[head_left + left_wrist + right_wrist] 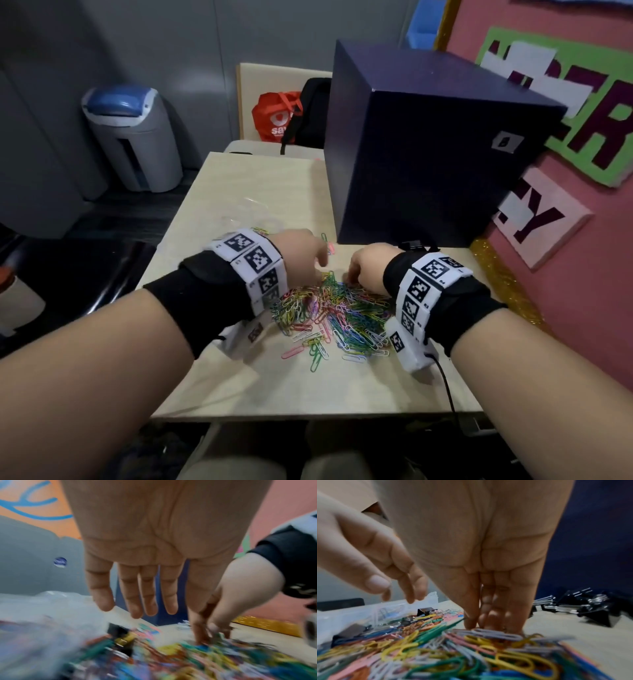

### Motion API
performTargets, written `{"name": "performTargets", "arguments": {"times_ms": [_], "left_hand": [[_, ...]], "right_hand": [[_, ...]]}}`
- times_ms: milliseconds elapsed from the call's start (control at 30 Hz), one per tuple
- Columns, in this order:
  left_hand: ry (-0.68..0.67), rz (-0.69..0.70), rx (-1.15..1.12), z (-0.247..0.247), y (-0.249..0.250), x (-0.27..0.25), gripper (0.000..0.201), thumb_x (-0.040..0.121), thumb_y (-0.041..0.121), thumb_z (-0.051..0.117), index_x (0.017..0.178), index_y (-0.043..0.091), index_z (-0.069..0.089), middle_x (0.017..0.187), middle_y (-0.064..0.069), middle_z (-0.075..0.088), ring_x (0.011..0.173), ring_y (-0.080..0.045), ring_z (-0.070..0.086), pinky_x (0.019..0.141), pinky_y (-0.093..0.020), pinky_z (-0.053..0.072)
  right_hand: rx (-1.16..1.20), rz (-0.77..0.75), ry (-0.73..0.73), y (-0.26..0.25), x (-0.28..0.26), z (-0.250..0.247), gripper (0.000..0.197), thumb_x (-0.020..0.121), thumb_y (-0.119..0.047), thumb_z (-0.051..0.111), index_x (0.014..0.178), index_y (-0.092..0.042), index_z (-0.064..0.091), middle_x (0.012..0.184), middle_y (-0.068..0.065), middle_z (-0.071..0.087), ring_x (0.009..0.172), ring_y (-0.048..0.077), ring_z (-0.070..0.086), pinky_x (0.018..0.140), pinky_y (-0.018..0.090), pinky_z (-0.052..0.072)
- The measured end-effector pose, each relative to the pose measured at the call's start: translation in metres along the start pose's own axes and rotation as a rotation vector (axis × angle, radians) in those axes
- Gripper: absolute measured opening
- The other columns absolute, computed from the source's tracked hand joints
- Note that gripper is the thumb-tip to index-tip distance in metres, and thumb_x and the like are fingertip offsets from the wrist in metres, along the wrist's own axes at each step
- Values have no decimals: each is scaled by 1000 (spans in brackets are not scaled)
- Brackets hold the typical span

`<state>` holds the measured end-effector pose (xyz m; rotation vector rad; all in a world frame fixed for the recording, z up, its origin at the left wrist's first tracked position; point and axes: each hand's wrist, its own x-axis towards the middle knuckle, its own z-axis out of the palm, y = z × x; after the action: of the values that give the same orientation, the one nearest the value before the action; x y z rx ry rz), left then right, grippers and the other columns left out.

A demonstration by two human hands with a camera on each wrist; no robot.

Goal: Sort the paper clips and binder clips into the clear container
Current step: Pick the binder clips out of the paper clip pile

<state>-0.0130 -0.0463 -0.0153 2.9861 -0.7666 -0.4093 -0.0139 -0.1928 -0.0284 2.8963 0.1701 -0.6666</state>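
Both hands are down at the heap: my left hand [154, 547] hovers over it with fingers straight and empty, and my right hand [488, 561] has its fingertips pressed together into the paper clips [335, 315], though I cannot tell whether they have actually pinched one. Most of the coloured heap is still spread on the table [308, 387], and a cluster of black binder clips [583, 605] waits beside the dark box [428, 144]. Only a few clips seem to lie in the clear container [368, 612] just beyond the heap, so I judge the sorting barely begun.
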Motion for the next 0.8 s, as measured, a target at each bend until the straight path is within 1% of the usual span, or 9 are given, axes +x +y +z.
{"name": "performTargets", "arguments": {"times_ms": [133, 233, 333, 400, 433, 500, 567, 633, 800], "left_hand": [[56, -220, 66, -15, -32, -12, 30, 88, 30, 63, 113, 15, 62, 109, -7, 64, 92, -23, 58, 74, -31, 45], [24, -309, 136, -16, -50, -17, 30, 87, 33, 63, 107, 12, 62, 102, -7, 65, 81, -23, 53, 69, -30, 44], [-5, -322, 193, -10, -59, -19, 23, 78, 35, 71, 78, 14, 63, 72, -2, 61, 67, -23, 56, 59, -30, 46], [-42, -311, 209, -8, -59, -17, 34, 77, 30, 71, 55, 16, 49, 57, -5, 51, 58, -24, 57, 54, -31, 47], [-51, -297, 218, -5, -59, -16, 38, 78, 25, 69, 52, 15, 43, 56, -6, 50, 55, -22, 56, 55, -32, 47], [-59, -291, 205, -3, -56, -15, 32, 83, 19, 65, 57, 12, 49, 60, -2, 52, 56, -19, 53, 59, -31, 43], [-54, -270, 178, -2, -59, -14, 10, 86, 18, 62, 82, 10, 64, 84, -2, 63, 80, -23, 64, 66, -29, 42], [-57, -271, 147, -1, -64, -14, 19, 86, 21, 61, 102, 14, 67, 104, -5, 67, 99, -24, 65, 70, -28, 44], [-31, -280, 164, -2, -73, -17, 20, 86, 13, 56, 101, 12, 69, 100, -8, 69, 94, -28, 65, 72, -31, 48]], "right_hand": [[137, -2, 106, -10, 1, -4, 36, 96, -22, 49, 131, -17, 57, 131, 9, 50, 115, 28, 56, 98, 35, 48], [92, 8, 54, -20, 6, 1, 41, 98, -17, 44, 139, -14, 46, 133, 13, 41, 113, 31, 55, 96, 37, 49], [38, 24, 14, -28, 9, -5, 41, 97, -14, 44, 138, -11, 47, 136, 14, 43, 117, 30, 54, 99, 36, 48], [58, 40, 34, -33, 9, -11, 41, 95, -9, 45, 136, -9, 48, 136, 13, 43, 118, 30, 54, 99, 37, 48], [93, 44, 56, -35, 11, -13, 43, 93, -6, 45, 137, -9, 47, 136, 13, 41, 117, 30, 54, 99, 39, 48], [168, 18, 97, -38, 15, -13, 55, 88, 2, 44, 141, -13, 41, 139, 13, 36, 120, 32, 51, 100, 43, 47], [189, -52, 94, -40, 18, -12, 70, 85, 6, 42, 149, -22, 30, 150, 9, 29, 131, 33, 43, 106, 42, 42], [135, -105, 38, -43, 21, -11, 75, 87, 6, 42, 152, -24, 22, 155, 6, 25, 139, 30, 36, 110, 40, 38], [-138, -99, -61, -49, 19, -15, 52, 96, -5, 42, 147, -12, 36, 144, 10, 46, 129, 28, 49, 103, 36, 46]]}}
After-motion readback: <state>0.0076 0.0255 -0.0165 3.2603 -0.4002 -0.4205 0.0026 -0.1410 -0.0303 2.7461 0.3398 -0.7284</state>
